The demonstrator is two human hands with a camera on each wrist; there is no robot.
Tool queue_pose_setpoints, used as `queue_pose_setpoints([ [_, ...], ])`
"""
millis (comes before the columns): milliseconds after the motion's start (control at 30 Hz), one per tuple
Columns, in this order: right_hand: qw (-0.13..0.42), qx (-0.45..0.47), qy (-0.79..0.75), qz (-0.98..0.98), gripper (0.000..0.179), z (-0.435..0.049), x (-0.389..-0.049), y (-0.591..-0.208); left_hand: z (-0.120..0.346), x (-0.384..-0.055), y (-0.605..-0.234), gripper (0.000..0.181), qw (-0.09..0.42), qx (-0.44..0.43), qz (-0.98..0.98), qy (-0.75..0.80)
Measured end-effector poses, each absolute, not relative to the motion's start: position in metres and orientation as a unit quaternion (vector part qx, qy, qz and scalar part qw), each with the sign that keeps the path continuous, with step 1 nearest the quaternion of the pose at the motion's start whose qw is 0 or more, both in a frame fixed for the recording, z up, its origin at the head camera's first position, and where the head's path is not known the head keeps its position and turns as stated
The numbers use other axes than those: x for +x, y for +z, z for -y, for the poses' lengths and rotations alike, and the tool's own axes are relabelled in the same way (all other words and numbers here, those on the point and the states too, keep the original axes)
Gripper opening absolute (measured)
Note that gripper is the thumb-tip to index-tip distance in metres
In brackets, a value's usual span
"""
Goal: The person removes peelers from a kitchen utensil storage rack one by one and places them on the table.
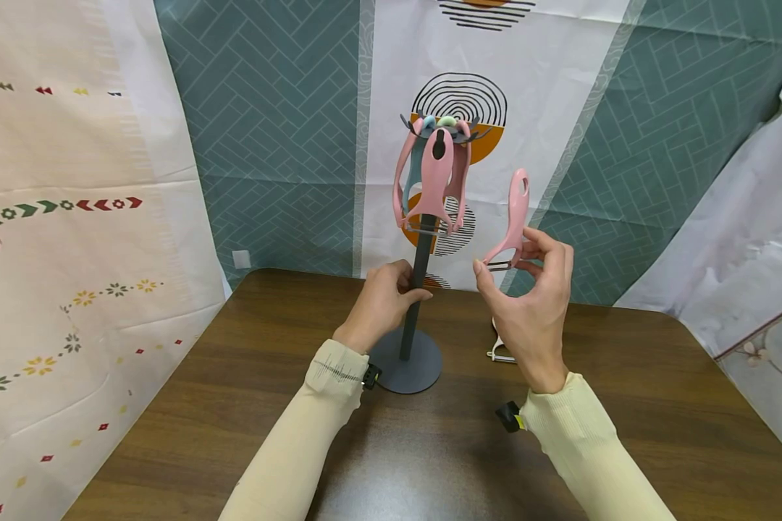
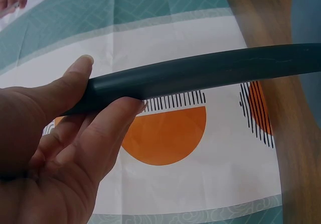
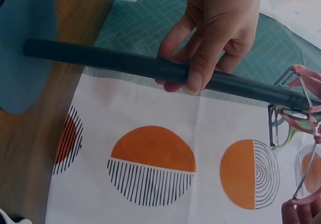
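Note:
A dark grey stand [image 1: 411, 325] with a round base rises from the table, a ring of hooks at its top. My left hand [image 1: 381, 300] grips its pole about midway; the left wrist view shows thumb and fingers round the pole [image 2: 215, 69]. Several peelers hang from the hooks, among them a pink peeler [image 1: 437, 177] at the front, a blue one and a light green one. To the right of the stand, my right hand [image 1: 539, 293] pinches another pink peeler [image 1: 517, 217] by its blade end, handle upward, apart from the hooks.
Behind my right hand, a white peeler [image 1: 498, 353] lies on the brown wooden table [image 1: 267, 362], partly hidden. Patterned cloth [image 1: 267, 108] hangs close behind the table's back edge. A small white piece [image 1: 241, 259] shows against it at the left.

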State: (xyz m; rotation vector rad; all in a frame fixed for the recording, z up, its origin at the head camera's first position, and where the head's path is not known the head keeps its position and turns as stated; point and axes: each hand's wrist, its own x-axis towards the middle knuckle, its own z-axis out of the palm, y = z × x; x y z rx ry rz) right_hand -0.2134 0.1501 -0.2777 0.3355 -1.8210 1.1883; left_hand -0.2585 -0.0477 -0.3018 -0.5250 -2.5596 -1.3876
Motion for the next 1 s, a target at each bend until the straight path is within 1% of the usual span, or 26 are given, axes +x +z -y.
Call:
queue_pose_setpoints([
  [767, 0.448, 0.113, 0.482, 0.744, 0.067, -0.158, -0.214, -0.286, 0.049, -0.259, -0.303, 0.015, 0.091, -0.176, 0.862, -0.466],
  [1000, 0.445, 0.108, 0.481, 0.748, 0.067, -0.161, -0.214, -0.288, 0.049, -0.26, -0.303, 0.017, 0.09, -0.178, 0.863, -0.464],
])
